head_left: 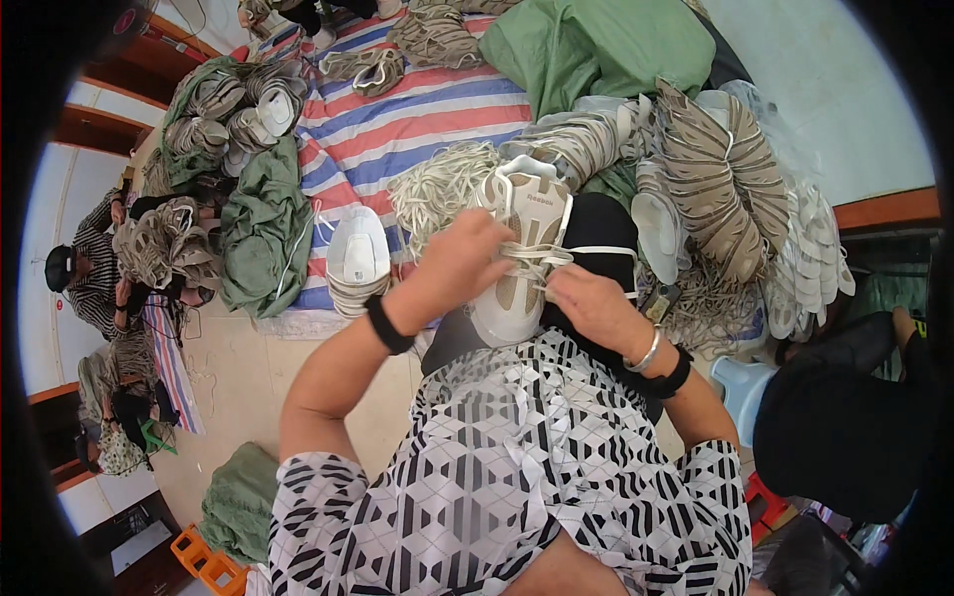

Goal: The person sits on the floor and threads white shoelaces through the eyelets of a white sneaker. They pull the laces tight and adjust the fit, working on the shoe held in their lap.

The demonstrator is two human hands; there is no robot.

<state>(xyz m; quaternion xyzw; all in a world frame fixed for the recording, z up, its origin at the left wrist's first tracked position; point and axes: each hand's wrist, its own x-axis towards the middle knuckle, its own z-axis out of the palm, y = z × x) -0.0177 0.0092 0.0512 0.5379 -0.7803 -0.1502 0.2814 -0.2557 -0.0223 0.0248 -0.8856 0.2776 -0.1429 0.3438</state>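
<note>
A beige and white shoe upper [500,316] rests on my lap, its toe toward me and its padded tongue end away from me. Cream shoelace [537,255] runs across its front in loose loops. My left hand [465,260] comes over the upper from the left, its fingers closed on the lace. On the other side my right hand [599,313] pinches lace between thumb and fingers, close to the upper's edge. A loose lace [604,250] lies across my dark-covered knee. The fingers partly hide the lacing.
Beyond my lap lies a heap of cream laces [442,189] on a striped sheet [397,124]. A stack of white-lined uppers [358,260] stands left; bundled uppers [720,179] lie right. Green sacks [596,50] are at the back. Other people [94,258] sit at left; a blue stool [740,387] stands right.
</note>
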